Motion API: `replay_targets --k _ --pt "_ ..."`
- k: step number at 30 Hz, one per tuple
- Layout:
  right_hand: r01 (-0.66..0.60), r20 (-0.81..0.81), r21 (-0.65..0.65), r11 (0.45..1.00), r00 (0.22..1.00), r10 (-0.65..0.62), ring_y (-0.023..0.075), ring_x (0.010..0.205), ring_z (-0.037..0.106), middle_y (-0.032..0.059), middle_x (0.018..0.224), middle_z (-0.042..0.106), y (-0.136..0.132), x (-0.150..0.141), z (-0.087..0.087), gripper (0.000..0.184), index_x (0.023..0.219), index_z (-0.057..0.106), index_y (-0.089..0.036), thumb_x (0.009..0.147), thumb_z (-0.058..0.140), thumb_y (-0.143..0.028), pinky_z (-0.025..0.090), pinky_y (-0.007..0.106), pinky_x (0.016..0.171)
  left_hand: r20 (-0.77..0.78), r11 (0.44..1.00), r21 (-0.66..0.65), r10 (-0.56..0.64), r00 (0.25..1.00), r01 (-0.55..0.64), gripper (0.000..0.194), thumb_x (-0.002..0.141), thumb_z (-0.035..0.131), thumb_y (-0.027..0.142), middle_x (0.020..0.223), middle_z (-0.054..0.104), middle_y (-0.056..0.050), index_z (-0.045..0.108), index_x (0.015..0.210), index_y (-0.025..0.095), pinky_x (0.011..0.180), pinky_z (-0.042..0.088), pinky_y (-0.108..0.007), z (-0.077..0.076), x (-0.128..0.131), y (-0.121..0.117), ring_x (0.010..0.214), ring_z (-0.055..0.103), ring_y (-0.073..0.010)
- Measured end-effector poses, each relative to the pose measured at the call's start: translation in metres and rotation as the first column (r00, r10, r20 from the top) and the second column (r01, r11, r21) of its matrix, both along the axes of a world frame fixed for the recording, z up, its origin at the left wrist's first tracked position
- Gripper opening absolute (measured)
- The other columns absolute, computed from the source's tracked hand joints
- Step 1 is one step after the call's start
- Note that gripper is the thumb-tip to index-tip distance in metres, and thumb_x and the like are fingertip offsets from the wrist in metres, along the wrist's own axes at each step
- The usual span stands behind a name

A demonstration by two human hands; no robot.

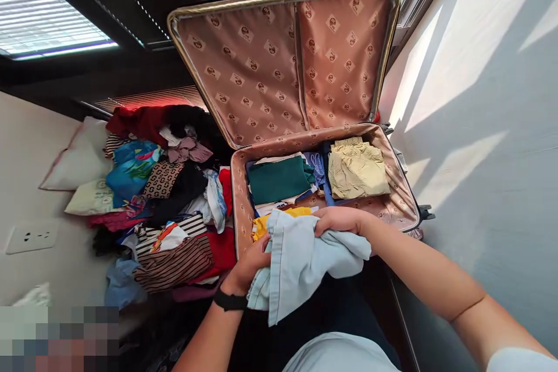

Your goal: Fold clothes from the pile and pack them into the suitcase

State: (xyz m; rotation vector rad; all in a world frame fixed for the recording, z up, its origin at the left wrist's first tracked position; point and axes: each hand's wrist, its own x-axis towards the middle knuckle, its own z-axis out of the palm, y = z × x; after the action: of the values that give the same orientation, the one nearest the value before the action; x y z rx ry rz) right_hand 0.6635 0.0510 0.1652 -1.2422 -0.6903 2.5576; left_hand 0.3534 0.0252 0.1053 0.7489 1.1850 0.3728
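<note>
A light blue denim garment point(300, 261), partly folded and crumpled, hangs between my two hands over the near edge of the suitcase. My left hand point(250, 264), with a black band at the wrist, grips its left side, fingers partly hidden by the cloth. On the upper right, my right hand point(342, 221) has its fingers closed on the fabric. Just beyond, the open suitcase point(235, 203) holds a folded dark green garment point(279, 179), folded khaki trousers point(357, 168) and a yellow garment point(261, 226) near the front.
The patterned pink-lined lid point(248, 75) stands raised against the window side. To the left lies a large heap of mixed clothes point(174, 256) with a white pillow point(78, 157) behind it. A pale wall point(488, 157) runs along the right; a socket point(32, 238) is on the left wall.
</note>
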Motion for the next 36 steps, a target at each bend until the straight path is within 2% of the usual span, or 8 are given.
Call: replay_targets --k 5,8,15,18,24,29,32,36 --pt "0.422 -0.013 0.065 0.904 0.907 -0.422 0.0288 0.114 0.076 0.0174 0.116 0.08 -0.01 0.069 -0.021 0.05 0.108 0.077 -0.016 0.09 0.07 -0.062 0.055 0.04 0.097 0.119 0.981 -0.12 0.164 0.979 -0.15 0.054 0.068 0.088 0.047 0.115 0.083 -0.015 0.08 0.114 0.018 0.107 0.063 -0.054 -0.027 0.039 0.021 0.13 0.072 -0.0435" --pt "0.475 0.046 0.025 0.88 0.879 -0.475 0.0367 0.125 0.072 0.0228 0.117 0.079 -0.031 0.095 -0.053 0.075 0.107 0.075 -0.016 0.088 0.055 -0.086 0.055 0.047 0.098 0.101 0.95 -0.146 0.293 0.951 -0.277 0.052 0.07 0.087 0.038 0.116 0.083 -0.014 0.075 0.117 0.018 0.105 0.063 -0.052 -0.051 0.053 0.031 0.124 0.075 -0.0389" --pt "0.509 0.277 0.19 0.839 0.792 -0.544 0.0332 0.104 0.075 0.0147 0.115 0.08 -0.044 0.085 -0.104 0.059 0.112 0.071 -0.018 0.056 0.086 -0.031 0.059 0.046 0.096 0.114 0.93 -0.177 0.346 0.931 -0.323 0.055 0.066 0.093 0.031 0.115 0.083 -0.017 0.074 0.114 0.014 0.104 0.061 -0.051 -0.067 0.049 0.039 0.113 0.078 -0.0372" --pt "0.461 0.356 0.354 0.814 0.738 -0.573 0.0307 0.096 0.073 0.0122 0.107 0.08 -0.022 0.083 -0.096 0.051 0.107 0.072 -0.017 0.062 0.082 -0.039 0.059 0.043 0.09 0.129 0.955 -0.082 0.295 0.947 -0.286 0.063 0.065 0.096 0.034 0.117 0.082 -0.016 0.073 0.12 0.014 0.106 0.059 -0.05 -0.055 0.037 0.045 0.116 0.077 -0.0362" --pt "0.023 0.51 0.704 0.71 0.679 -0.528 0.0324 0.104 0.07 0.0081 0.103 0.081 0.033 0.071 -0.073 0.036 0.098 0.078 -0.02 0.085 0.067 -0.052 0.054 0.043 0.095 -0.101 0.94 0.308 0.183 0.978 -0.144 0.06 0.078 0.087 0.05 0.125 0.08 -0.011 0.07 0.125 0.017 0.109 0.055 -0.046 -0.039 0.014 0.07 0.12 0.072 -0.0307" --pt "0.044 0.461 0.733 0.678 0.701 -0.544 0.032 0.109 0.071 0.009 0.114 0.081 0.04 0.037 -0.088 0.043 0.112 0.078 -0.02 0.091 0.064 -0.054 0.055 0.041 0.096 -0.299 0.864 0.504 0.19 0.935 -0.014 0.047 0.091 0.076 0.047 0.127 0.079 -0.012 0.069 0.128 0.019 0.11 0.053 -0.045 -0.037 -0.019 0.083 0.119 0.072 -0.0299" --pt "0.086 0.479 0.657 0.749 0.719 -0.504 0.0307 0.115 0.071 0.0115 0.127 0.079 0.021 0.01 -0.126 0.049 0.127 0.073 -0.017 0.091 0.065 -0.05 0.057 0.04 0.099 -0.551 0.871 0.459 0.123 0.825 0.176 0.034 0.099 0.066 0.038 0.124 0.079 -0.016 0.067 0.128 0.02 0.105 0.054 -0.044 -0.052 -0.026 0.068 0.116 0.074 -0.0319" --pt "-0.043 0.63 0.397 0.917 0.739 -0.238 0.0293 0.113 0.074 0.0161 0.127 0.079 -0.004 -0.028 -0.186 0.048 0.127 0.071 -0.011 0.082 0.068 -0.028 0.058 0.037 0.099 -0.884 0.894 0.064 -0.156 0.441 0.444 0.035 0.103 0.048 0.018 0.115 0.078 -0.028 0.061 0.135 0.01 0.094 0.055 -0.041 -0.095 -0.009 0.04 0.11 0.078 -0.0361"
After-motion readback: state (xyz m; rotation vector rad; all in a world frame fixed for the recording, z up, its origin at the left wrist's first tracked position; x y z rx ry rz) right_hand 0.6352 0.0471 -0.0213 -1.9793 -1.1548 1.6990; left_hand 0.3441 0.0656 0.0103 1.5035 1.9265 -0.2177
